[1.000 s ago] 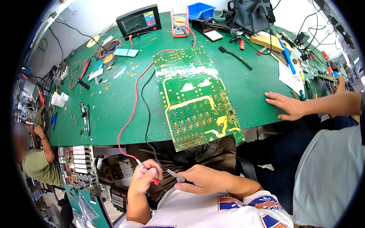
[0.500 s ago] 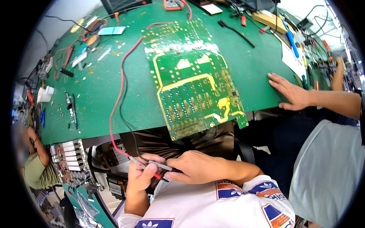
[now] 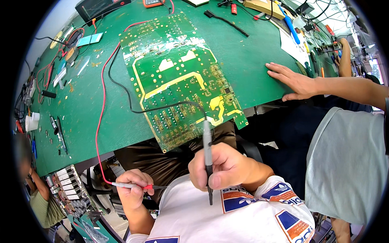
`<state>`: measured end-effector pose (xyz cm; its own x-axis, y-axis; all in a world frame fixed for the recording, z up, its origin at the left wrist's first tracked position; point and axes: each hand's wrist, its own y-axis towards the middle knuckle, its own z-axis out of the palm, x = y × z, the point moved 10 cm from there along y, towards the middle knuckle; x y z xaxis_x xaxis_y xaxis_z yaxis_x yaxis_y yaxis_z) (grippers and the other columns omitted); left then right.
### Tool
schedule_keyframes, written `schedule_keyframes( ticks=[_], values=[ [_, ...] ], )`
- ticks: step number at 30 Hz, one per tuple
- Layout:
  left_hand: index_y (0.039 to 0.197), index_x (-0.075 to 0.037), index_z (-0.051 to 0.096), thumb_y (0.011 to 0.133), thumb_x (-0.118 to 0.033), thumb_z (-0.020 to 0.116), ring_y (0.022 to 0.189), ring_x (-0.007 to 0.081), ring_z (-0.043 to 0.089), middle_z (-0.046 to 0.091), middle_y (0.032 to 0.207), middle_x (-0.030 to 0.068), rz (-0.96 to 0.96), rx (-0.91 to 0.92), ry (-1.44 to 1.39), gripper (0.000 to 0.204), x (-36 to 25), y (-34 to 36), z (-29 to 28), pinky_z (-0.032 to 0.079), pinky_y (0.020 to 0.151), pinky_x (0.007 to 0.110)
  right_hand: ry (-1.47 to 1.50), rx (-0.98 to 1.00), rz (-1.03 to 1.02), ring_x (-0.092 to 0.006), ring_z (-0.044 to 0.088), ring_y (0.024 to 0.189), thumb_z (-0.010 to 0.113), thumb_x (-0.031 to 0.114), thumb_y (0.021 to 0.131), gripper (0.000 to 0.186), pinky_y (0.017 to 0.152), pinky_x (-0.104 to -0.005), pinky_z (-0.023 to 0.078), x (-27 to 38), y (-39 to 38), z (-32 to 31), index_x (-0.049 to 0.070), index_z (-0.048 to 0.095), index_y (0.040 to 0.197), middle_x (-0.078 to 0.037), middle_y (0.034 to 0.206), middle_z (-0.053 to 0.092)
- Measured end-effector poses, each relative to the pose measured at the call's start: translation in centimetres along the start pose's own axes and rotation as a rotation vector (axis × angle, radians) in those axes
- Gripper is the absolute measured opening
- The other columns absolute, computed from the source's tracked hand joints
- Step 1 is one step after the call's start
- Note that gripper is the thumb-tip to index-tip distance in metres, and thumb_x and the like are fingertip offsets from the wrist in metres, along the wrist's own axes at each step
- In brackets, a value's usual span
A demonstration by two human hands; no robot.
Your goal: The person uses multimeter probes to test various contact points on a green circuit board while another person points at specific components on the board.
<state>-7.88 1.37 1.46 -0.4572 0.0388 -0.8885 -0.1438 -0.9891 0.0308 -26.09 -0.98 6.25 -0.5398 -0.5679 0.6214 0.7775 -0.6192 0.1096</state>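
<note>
My left hand (image 3: pixel 131 186) grips a red and grey test probe (image 3: pixel 123 185), its thin metal tip pointing right. A red lead (image 3: pixel 99 121) runs from it up across the table. In front of my chest, my right hand (image 3: pixel 219 167) holds a grey and black test probe (image 3: pixel 207 141), its dark end pointing down and its black lead (image 3: pixel 170 107) crossing over the board. A large green circuit board (image 3: pixel 170 77), with yellow traces and rows of solder joints, lies on the green table (image 3: pixel 89 133) and juts past the near edge. Neither probe touches it.
A co-worker's hand (image 3: pixel 293 83) rests on the table at the right. Behind the board lie a black brush (image 3: pixel 226 23) and an orange meter (image 3: pixel 153 3). Pens (image 3: pixel 60 135), tape (image 3: pixel 72 54) and tangled leads are at the left; a blue tool (image 3: pixel 291 30) is at the back right.
My hands have moved apart: the left went left with the red probe, the right lifted the black probe, turning it upright. The black lead now crosses the board. The view has shifted.
</note>
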Motion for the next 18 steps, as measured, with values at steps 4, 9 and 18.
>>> schedule_keyframes(
  ticks=[4,9,18],
  values=[
    [0.090,-0.002,0.058,0.087,-0.022,0.077,0.054,0.0185,0.059,0.057,0.077,0.0082,0.029,-0.029,-0.009,0.028,-0.4,0.1,-0.6,0.045,0.051,0.030,-0.210,-0.044,-0.072,-0.0083,0.055,0.080,0.066,0.012,0.095,0.017,0.069,-0.0238,0.047,0.6,0.6,0.2,0.000,0.058,0.105,-0.003,0.093,0.060],
    [0.092,-0.004,0.056,0.086,-0.020,0.078,0.054,0.0178,0.058,0.055,0.080,0.0056,0.049,-0.047,-0.034,0.028,-0.5,-0.2,-1.0,0.044,0.051,0.030,-0.378,-0.026,-0.037,-0.0077,0.057,0.082,0.067,0.011,0.092,0.016,0.072,-0.0242,0.047,-0.4,1.0,0.3,0.001,0.059,0.101,-0.002,0.095,0.063],
    [0.093,-0.003,0.055,0.082,-0.010,0.077,0.059,0.0193,0.058,0.054,0.079,0.0068,0.049,-0.107,-0.068,0.025,-0.7,-0.7,-1.6,0.045,0.055,0.031,-0.296,-0.243,-0.142,-0.0096,0.056,0.086,0.063,0.001,0.092,0.014,0.075,-0.0249,0.047,2.1,-1.4,-2.7,-0.001,0.058,0.105,-0.005,0.093,0.059]
  ],
)
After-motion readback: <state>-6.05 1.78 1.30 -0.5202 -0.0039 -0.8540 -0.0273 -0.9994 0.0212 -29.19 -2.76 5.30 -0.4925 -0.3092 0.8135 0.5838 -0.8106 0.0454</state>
